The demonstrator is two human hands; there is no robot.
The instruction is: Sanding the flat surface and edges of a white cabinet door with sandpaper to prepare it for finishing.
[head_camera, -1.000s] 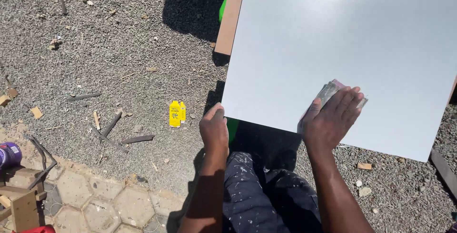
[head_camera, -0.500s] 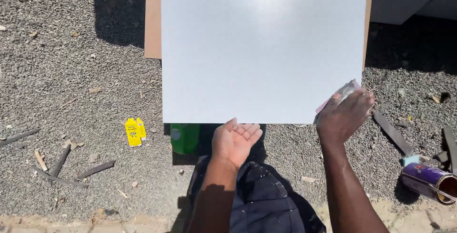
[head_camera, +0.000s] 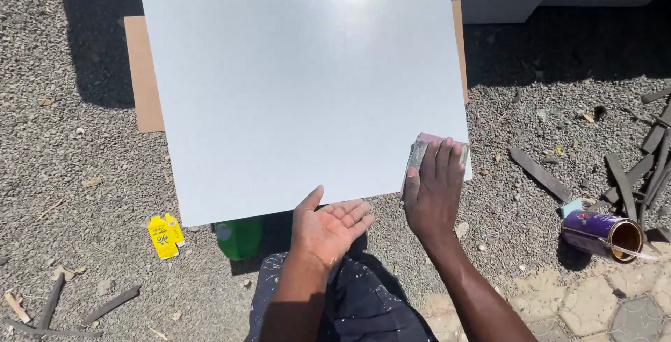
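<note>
Since half a second ago the right hand (head_camera: 435, 191) has slid its sanding pad (head_camera: 421, 147) from just off the lower right corner onto the white panel (head_camera: 300, 83), so a rubbing pass looks under way on that corner. Its fingers lie flat, pressing the pad down. At bottom centre the left hand (head_camera: 328, 226) has turned further palm-up at the panel's near edge, fingers loose, holding nothing.

Filling the frame's upper middle, the panel lies over a brown board (head_camera: 143, 76) on the gravel (head_camera: 70, 174). At lower right an open purple tin (head_camera: 601, 233) lies on its side. Below the panel's near edge sits a green container (head_camera: 240, 237). At lower left lies a small yellow carton (head_camera: 164, 236) with blue markings.
</note>
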